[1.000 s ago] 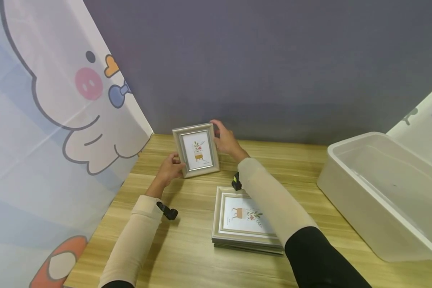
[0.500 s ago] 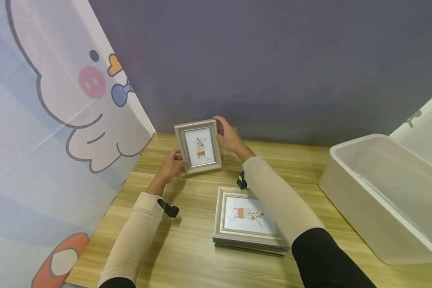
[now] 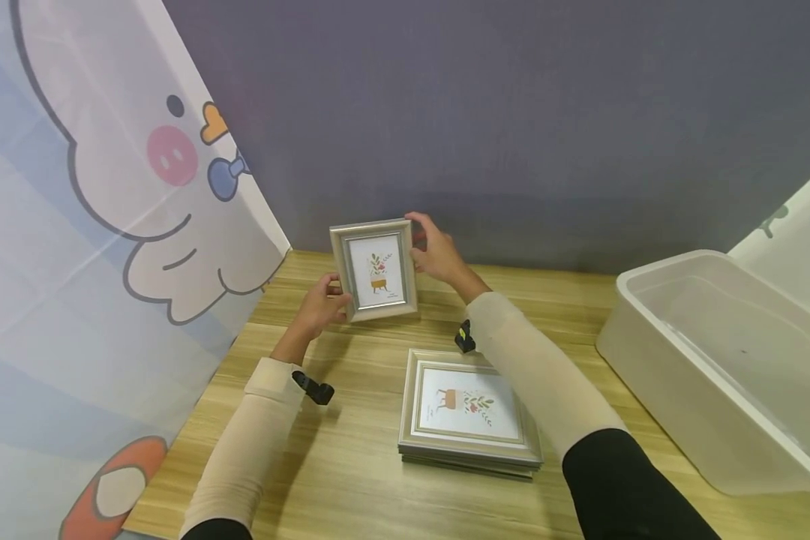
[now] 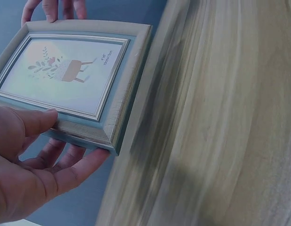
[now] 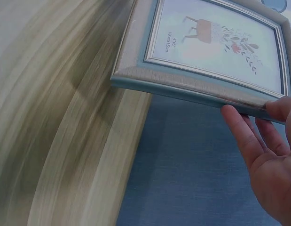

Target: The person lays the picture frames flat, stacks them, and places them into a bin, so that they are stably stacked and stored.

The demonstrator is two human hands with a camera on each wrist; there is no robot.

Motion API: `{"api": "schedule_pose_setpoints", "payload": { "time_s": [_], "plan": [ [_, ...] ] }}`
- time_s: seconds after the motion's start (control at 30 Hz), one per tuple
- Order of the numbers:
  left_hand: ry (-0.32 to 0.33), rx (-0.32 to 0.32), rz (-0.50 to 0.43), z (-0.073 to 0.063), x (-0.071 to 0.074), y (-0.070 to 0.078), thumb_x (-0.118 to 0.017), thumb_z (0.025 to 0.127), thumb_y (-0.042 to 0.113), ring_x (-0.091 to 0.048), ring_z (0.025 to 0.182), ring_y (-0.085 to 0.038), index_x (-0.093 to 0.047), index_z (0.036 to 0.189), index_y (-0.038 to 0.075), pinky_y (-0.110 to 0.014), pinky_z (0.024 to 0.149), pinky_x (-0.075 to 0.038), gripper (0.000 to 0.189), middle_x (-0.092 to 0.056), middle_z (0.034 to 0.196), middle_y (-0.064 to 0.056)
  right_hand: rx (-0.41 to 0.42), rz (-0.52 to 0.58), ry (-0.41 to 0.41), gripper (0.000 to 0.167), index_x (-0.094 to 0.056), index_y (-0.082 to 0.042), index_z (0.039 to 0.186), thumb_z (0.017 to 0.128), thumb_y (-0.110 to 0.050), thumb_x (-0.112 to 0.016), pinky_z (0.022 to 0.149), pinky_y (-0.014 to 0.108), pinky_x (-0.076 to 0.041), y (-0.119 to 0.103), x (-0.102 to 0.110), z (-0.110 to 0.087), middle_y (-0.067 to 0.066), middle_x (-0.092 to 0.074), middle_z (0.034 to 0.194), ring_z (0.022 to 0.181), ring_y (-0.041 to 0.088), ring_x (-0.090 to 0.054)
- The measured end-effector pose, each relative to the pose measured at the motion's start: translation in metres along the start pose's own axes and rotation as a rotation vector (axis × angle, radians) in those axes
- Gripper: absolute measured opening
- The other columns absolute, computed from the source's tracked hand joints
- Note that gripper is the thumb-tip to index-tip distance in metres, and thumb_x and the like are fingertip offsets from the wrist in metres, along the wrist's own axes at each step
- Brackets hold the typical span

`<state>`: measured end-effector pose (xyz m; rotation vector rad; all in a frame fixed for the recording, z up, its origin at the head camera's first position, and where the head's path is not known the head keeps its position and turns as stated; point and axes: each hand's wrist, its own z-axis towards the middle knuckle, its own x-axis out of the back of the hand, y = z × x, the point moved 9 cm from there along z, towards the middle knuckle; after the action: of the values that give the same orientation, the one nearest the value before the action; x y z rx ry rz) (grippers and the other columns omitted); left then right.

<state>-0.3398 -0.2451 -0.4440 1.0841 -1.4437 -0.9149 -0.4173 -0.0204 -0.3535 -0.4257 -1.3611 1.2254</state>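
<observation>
A beige picture frame (image 3: 378, 271) with a silver inner edge and a potted-plant print stands nearly upright, tilted slightly, near the back left of the table. My left hand (image 3: 320, 307) grips its lower left side, thumb on the front and fingers behind, as the left wrist view shows on the frame's border (image 4: 84, 129). My right hand (image 3: 439, 251) holds the upper right side, thumb and fingertips at the edge of the frame (image 5: 183, 87). In front, to the right, lies a stack of similar picture frames (image 3: 469, 409), its top one face up and partly covered by my right sleeve.
A large white plastic bin (image 3: 675, 375) stands on the right of the wooden table (image 3: 351, 450). Behind the table rises a dark grey wall panel (image 3: 499, 135). A cartoon-printed sheet (image 3: 108, 247) hangs along the left side.
Both hands have carried the picture frame slightly up and back toward the grey panel, and it leans a little less. The stack and bin stay in place.
</observation>
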Motion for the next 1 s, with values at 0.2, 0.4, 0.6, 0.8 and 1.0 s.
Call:
{"api": "schedule_pose_setpoints", "payload": {
  "time_s": [0.2,0.4,0.6,0.8,1.0],
  "plan": [
    [-0.008,-0.019,0.022,-0.001,-0.002,0.011,-0.056,0.104,0.007,-0.055,0.125,-0.041,-0.029,0.157,0.007,-0.052,0.094,-0.058,0.059,-0.045,0.144,-0.028,0.033,-0.014,0.005,0.064,-0.035,-0.02,0.155,0.097,-0.005,-0.058,0.069,0.04,-0.064,-0.002,0.014,-0.006,0.02,-0.062,0.12,0.087,0.033,-0.072],
    [-0.001,-0.077,0.105,-0.004,-0.003,0.024,-0.057,0.104,0.01,-0.054,0.129,-0.041,-0.032,0.157,0.006,-0.049,0.093,-0.059,0.059,-0.049,0.144,-0.028,0.062,-0.051,0.022,0.054,-0.041,-0.018,0.148,0.098,-0.009,-0.06,0.074,0.039,-0.062,-0.002,0.031,-0.013,0.018,-0.064,0.118,0.093,0.031,-0.07],
    [0.011,-0.148,0.204,-0.007,-0.003,0.037,-0.06,0.103,0.014,-0.057,0.129,-0.041,-0.036,0.157,0.008,-0.041,0.088,-0.058,0.059,-0.053,0.142,-0.026,0.049,-0.056,0.029,0.041,-0.048,-0.01,0.136,0.097,-0.011,-0.062,0.081,0.04,-0.062,-0.004,0.048,-0.024,0.016,-0.064,0.119,0.105,0.032,-0.069],
    [0.038,-0.223,0.313,-0.009,-0.005,0.052,-0.062,0.103,0.015,-0.06,0.127,-0.041,-0.042,0.155,0.011,-0.047,0.092,-0.058,0.055,-0.059,0.138,-0.023,0.031,-0.092,0.022,0.035,-0.05,-0.004,0.129,0.098,-0.015,-0.062,0.088,0.041,-0.06,-0.003,0.062,-0.036,0.017,-0.063,0.123,0.111,0.031,-0.068],
    [0.053,-0.28,0.333,-0.013,-0.01,0.067,-0.063,0.101,0.011,-0.064,0.123,-0.041,-0.049,0.15,0.011,-0.052,0.095,-0.058,0.051,-0.064,0.132,-0.024,-0.001,-0.081,-0.024,0.032,-0.05,-0.002,0.125,0.1,-0.016,-0.064,0.087,0.042,-0.06,0.0,0.071,-0.051,0.019,-0.064,0.119,0.107,0.031,-0.07]
  ]
}}
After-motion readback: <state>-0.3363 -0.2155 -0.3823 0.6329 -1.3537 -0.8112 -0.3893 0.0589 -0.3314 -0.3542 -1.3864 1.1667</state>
